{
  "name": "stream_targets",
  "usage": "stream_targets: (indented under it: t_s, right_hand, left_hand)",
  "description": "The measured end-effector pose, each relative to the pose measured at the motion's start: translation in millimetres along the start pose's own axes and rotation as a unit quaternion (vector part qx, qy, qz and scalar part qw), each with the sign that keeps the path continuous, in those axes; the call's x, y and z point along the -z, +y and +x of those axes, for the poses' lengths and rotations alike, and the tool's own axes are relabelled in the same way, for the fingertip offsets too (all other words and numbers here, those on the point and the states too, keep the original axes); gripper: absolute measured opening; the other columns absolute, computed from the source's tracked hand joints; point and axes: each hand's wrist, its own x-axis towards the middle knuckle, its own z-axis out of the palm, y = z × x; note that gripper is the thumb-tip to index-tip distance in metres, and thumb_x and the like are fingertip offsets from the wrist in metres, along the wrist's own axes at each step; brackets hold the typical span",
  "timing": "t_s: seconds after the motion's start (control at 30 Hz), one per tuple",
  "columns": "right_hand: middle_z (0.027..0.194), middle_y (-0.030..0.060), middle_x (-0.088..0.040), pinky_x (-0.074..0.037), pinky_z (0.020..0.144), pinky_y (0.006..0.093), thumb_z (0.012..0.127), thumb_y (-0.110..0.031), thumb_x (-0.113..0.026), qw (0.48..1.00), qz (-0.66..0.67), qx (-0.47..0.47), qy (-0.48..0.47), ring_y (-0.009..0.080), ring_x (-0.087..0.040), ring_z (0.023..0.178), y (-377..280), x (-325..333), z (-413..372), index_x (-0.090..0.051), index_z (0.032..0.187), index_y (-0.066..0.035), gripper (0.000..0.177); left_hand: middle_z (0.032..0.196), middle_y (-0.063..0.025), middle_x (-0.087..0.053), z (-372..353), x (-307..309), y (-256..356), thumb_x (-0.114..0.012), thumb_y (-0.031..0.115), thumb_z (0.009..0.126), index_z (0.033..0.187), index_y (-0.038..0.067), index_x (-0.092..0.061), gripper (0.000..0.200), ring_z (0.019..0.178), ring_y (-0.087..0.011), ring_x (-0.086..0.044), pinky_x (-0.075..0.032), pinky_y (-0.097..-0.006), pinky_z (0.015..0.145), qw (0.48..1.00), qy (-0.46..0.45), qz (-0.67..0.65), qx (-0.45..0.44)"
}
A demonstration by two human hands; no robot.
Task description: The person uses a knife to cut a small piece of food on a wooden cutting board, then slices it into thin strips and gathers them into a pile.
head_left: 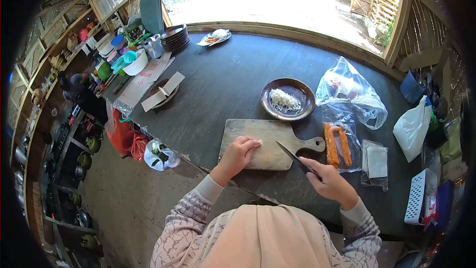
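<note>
The small white piece (pixel 258 142) lies on the wooden cutting board (pixel 267 130), near its middle and a little toward the far edge, and our left hand (pixel 238 154) pins it there with the fingers curled and the tips pressed down on it. Just to the right, the knife (pixel 292 155) slants over the board with its point aimed at the piece but apart from it; our right hand (pixel 329 182) is wrapped tight round the handle, off the near right corner of the board. We judge this to be the slicing step, with the blade poised between cuts. The next move calls for bringing the edge down close beside the left fingertips, which should stay tucked back, since the piece is small and leaves little room. Beyond the board, on the dark surface (pixel 223 79), stands a brown plate (pixel 302 87) with a heap of fine white shreds (pixel 284 100) on it, which look like what has already been cut. To the right of the board's handle lie orange sticks (pixel 337 145) in a clear wrapper, and a packet of white squares (pixel 377 161) lies just beside them
</note>
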Motion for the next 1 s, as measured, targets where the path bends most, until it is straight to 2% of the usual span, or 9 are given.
stream_targets:
  t_s: [0.07, 0.17, 0.37, 0.47, 0.57, 0.6, 0.7, 0.73, 1.0]
  right_hand:
    - [0.095, 0.0263, -0.066, -0.051, 0.077, 0.0360, 0.090, -0.002, -0.056, 0.998, 0.007, 0.069, 0.000, 0.0332, -0.067, 0.082, 7.2, -15.0, 20.9, -0.051, 0.136, -0.001, 0.046]
    - [0.091, 0.0222, -0.067, -0.050, 0.076, 0.0344, 0.091, 0.000, -0.055, 0.992, -0.012, 0.120, 0.039, 0.0294, -0.066, 0.079, 20.0, -32.7, 45.8, -0.052, 0.135, -0.001, 0.044]
    - [0.094, 0.0251, -0.067, -0.051, 0.079, 0.0403, 0.089, 0.000, -0.055, 0.987, -0.037, 0.153, 0.044, 0.0397, -0.066, 0.085, 22.7, -41.2, 66.0, -0.052, 0.134, -0.001, 0.045]
    - [0.094, 0.0286, -0.065, -0.052, 0.076, 0.0445, 0.088, -0.001, -0.054, 0.987, -0.048, 0.152, 0.035, 0.0424, -0.066, 0.083, 20.2, -42.3, 63.7, -0.054, 0.131, 0.001, 0.043]
    - [0.090, 0.0251, -0.065, -0.051, 0.072, 0.0412, 0.088, 0.000, -0.055, 0.985, -0.058, 0.154, 0.052, 0.0389, -0.066, 0.080, 18.2, -43.8, 59.4, -0.055, 0.131, 0.000, 0.043]
    - [0.084, 0.0245, -0.064, -0.051, 0.068, 0.0412, 0.088, 0.000, -0.055, 0.980, -0.066, 0.177, 0.064, 0.0381, -0.065, 0.075, 20.3, -45.3, 59.5, -0.054, 0.133, -0.001, 0.045]
    - [0.080, 0.0249, -0.064, -0.051, 0.067, 0.0414, 0.089, 0.000, -0.055, 0.991, -0.070, 0.117, 0.013, 0.0384, -0.065, 0.070, 16.0, -43.6, 56.7, -0.052, 0.135, -0.002, 0.047]
    - [0.077, 0.0254, -0.064, -0.052, 0.064, 0.0442, 0.087, 0.000, -0.055, 0.988, -0.060, 0.138, 0.027, 0.0413, -0.064, 0.066, 15.5, -44.7, 56.9, -0.052, 0.133, 0.002, 0.047]
    - [0.078, 0.0280, -0.064, -0.051, 0.064, 0.0445, 0.087, 0.000, -0.055, 0.990, -0.046, 0.130, 0.017, 0.0413, -0.065, 0.067, 17.9, -47.9, 56.6, -0.051, 0.134, 0.003, 0.047]
  left_hand:
    - [0.100, -0.0125, -0.068, -0.6, -3.5, 0.7, -0.062, 0.002, 0.087, 0.104, 0.003, -0.071, 0.019, 0.094, -0.0317, -0.062, -0.051, -0.0394, 0.085, 1.000, 0.013, 0.012, 0.002]
    - [0.100, -0.0122, -0.067, -2.1, -10.9, 5.7, -0.061, 0.001, 0.087, 0.105, 0.003, -0.071, 0.020, 0.095, -0.0316, -0.061, -0.050, -0.0396, 0.085, 0.999, 0.033, 0.029, 0.029]
    - [0.104, -0.0118, -0.066, -2.4, -26.6, 17.7, -0.060, 0.000, 0.086, 0.105, 0.000, -0.070, 0.021, 0.100, -0.0310, -0.060, -0.050, -0.0389, 0.088, 0.993, 0.077, 0.057, 0.062]
    - [0.108, -0.0124, -0.066, -3.5, -26.5, 19.4, -0.060, -0.001, 0.085, 0.106, -0.001, -0.069, 0.023, 0.102, -0.0318, -0.060, -0.049, -0.0397, 0.089, 0.993, 0.078, 0.074, 0.050]
    - [0.109, -0.0129, -0.065, -4.0, -24.8, 20.1, -0.060, -0.002, 0.084, 0.106, -0.002, -0.069, 0.024, 0.104, -0.0322, -0.060, -0.049, -0.0404, 0.090, 0.993, 0.069, 0.084, 0.038]
    - [0.109, -0.0130, -0.065, -3.4, -23.9, 19.9, -0.060, -0.002, 0.084, 0.106, -0.002, -0.069, 0.024, 0.104, -0.0322, -0.060, -0.049, -0.0405, 0.090, 0.993, 0.066, 0.087, 0.034]
    - [0.109, -0.0134, -0.065, -4.2, -22.4, 16.6, -0.059, -0.001, 0.083, 0.105, -0.003, -0.068, 0.024, 0.104, -0.0316, -0.060, -0.049, -0.0404, 0.091, 0.995, 0.055, 0.077, 0.031]
    - [0.109, -0.0134, -0.065, -3.3, -22.2, 16.2, -0.059, -0.002, 0.083, 0.105, -0.002, -0.069, 0.024, 0.104, -0.0317, -0.060, -0.049, -0.0405, 0.091, 0.995, 0.057, 0.075, 0.033]
    - [0.105, -0.0131, -0.066, -2.4, -25.7, 18.8, -0.062, 0.000, 0.084, 0.103, -0.001, -0.070, 0.021, 0.100, -0.0312, -0.062, -0.051, -0.0400, 0.089, 0.993, 0.076, 0.077, 0.042]
